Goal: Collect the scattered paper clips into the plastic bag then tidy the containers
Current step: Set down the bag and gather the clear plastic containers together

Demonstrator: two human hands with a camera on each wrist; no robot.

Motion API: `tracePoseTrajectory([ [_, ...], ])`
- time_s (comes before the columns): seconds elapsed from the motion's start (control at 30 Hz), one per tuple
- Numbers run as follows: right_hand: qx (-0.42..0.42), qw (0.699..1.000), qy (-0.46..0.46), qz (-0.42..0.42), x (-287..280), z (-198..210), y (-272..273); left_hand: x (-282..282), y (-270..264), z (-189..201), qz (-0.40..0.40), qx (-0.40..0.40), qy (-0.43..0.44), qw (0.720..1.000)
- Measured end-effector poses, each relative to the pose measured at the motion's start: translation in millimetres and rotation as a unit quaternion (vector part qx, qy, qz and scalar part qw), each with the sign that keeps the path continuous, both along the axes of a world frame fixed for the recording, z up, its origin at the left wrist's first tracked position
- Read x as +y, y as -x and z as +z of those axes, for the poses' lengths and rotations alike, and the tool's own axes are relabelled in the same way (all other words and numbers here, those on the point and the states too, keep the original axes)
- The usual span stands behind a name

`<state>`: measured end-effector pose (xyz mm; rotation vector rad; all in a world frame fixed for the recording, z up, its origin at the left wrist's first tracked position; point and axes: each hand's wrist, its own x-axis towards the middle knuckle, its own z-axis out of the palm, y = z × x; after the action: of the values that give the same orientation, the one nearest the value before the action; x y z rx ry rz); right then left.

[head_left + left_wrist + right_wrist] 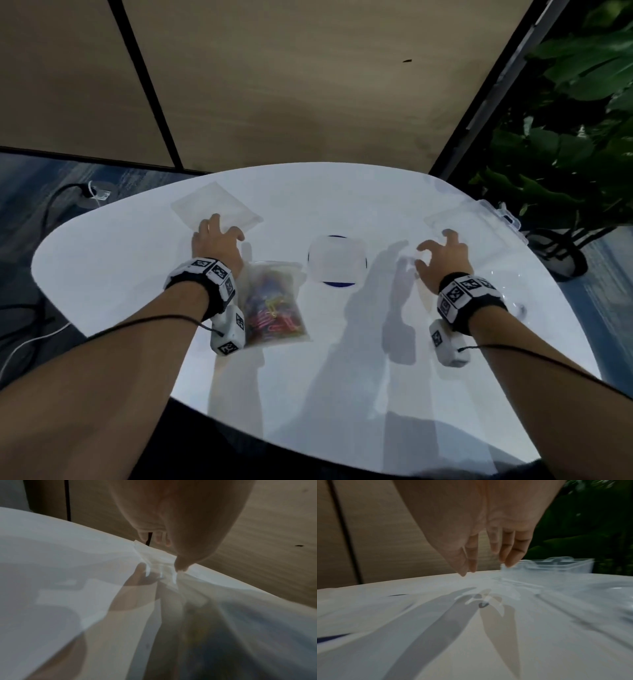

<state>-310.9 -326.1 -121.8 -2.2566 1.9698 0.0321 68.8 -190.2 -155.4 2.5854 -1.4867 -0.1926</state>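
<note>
Nearest, clear soft plastic bag of coloured paper clips (274,305) lies near-left on white desk (137,260); left hand (215,240) and right hand (442,257), grip released, reach light, slippery, rigid clear lidded containers (215,209), best taken by edges.

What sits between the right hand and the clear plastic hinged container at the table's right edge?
Nothing visible. The right hand hovers open above the white table, its fingertips near the clear plastic hinged container, with only bare tabletop between them.
</note>
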Motion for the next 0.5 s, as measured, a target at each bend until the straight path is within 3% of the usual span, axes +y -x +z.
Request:
tracePoseTrajectory([
  [0.1, 0.019, 0.997, 0.005, -0.072, -26.5, -6.8, 45.4, -10.8, -13.7, -5.3, -0.006, 0.038, -0.057, 0.998],
  [0.2, 0.044, 0.995, -0.052, -0.071, -45.7, -18.9, 82.2, -13.1, -20.7, -3.9, -0.022, 0.069, -0.096, 0.993],
  [0.33, 0.055, 0.997, -0.056, -0.004, -44.1, -21.9, 83.9, -18.3, -11.6, 18.8, 0.017, 0.106, 0.020, 0.994],
  [0.5, 0.077, 0.986, -0.090, 0.120, -1.5, 0.2, 32.4, -31.8, 38.8, 77.0, 0.021, 0.172, 0.134, 0.976],
])
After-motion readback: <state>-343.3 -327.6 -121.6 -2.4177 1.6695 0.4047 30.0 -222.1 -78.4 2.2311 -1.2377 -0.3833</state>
